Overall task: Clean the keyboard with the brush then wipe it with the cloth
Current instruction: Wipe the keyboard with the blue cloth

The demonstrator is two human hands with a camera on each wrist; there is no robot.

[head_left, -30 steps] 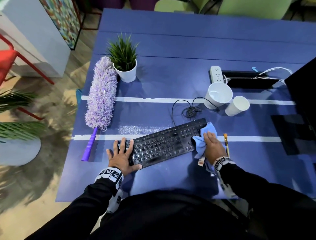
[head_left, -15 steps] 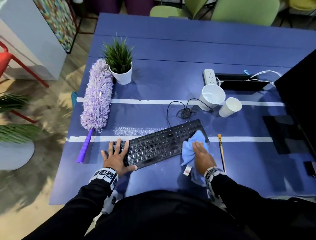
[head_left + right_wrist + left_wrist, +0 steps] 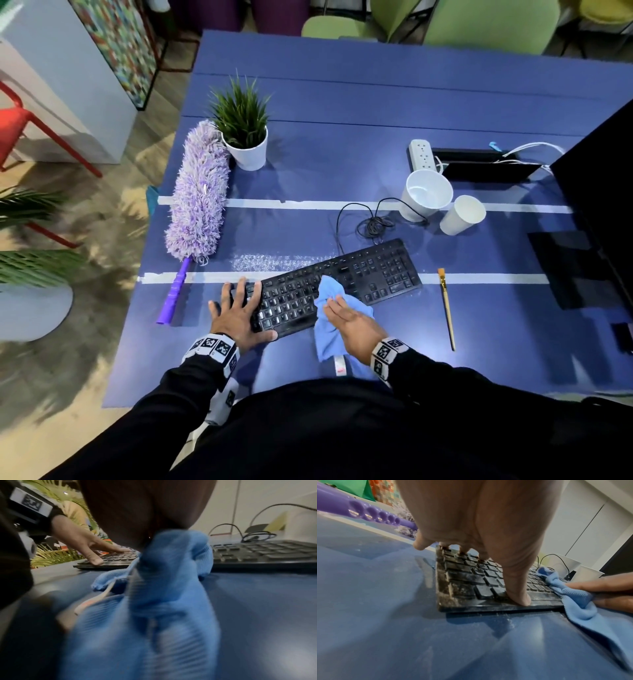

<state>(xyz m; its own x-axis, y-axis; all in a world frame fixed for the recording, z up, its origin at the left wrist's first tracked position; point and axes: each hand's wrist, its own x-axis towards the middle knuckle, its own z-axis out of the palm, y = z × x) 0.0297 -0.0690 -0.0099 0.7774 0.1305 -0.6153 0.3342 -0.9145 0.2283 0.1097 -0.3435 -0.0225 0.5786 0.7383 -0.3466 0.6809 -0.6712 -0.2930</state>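
Observation:
A black keyboard [image 3: 376,270] lies slanted on the blue table [image 3: 342,137], dusty at its left end in the left wrist view [image 3: 465,577]. My left hand [image 3: 236,315] rests flat on that left end, fingers spread, thumb on the front edge [image 3: 518,596]. My right hand [image 3: 356,325] holds a bunched blue cloth [image 3: 329,329] against the keyboard's middle front; the cloth [image 3: 573,596] is pinched between thumb and fingers and trails onto the table [image 3: 154,601]. A thin wooden-handled brush [image 3: 446,308] lies on the table right of the keyboard, untouched.
A purple duster [image 3: 198,202] and a potted plant [image 3: 245,137] sit at the left. Two white cups [image 3: 426,195], a power strip [image 3: 423,154] and the keyboard's coiled cable [image 3: 373,224] are behind the keyboard. A dark monitor [image 3: 603,192] stands at the right.
My right hand has slid the cloth leftward along the keyboard, from its right end to its middle. The left hand has stayed on the left end.

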